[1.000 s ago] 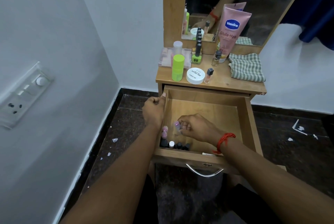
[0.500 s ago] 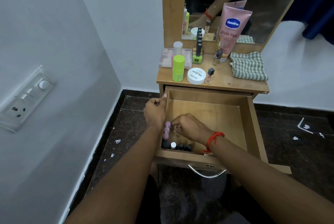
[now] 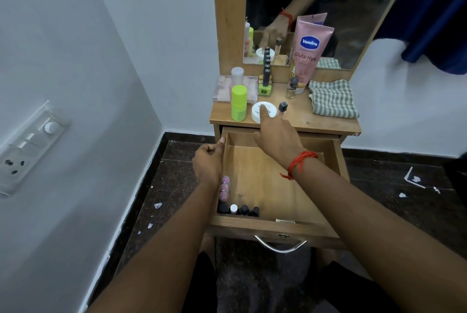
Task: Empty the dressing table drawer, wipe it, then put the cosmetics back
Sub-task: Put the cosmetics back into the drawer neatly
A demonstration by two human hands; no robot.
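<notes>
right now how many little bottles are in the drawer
7. Three pink-capped bottles line the drawer's left wall; a row of four bottles, three dark-capped and one white-capped, stands at its front left corner. The left hand may hide others.

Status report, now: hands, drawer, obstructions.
Left hand holds drawer left wall. Right hand empty, reaching over white jar on tabletop. Small bottles in front-left corner. Nothing blocking.

A room in a home: mirrored dressing table (image 3: pixel 303 120) with cosmetics (image 3: pixel 238 103) beyond the right hand (image 3: pixel 276 135) (wall switchboard (image 3: pixel 30 146) left of the left hand (image 3: pixel 207 163)).
</notes>
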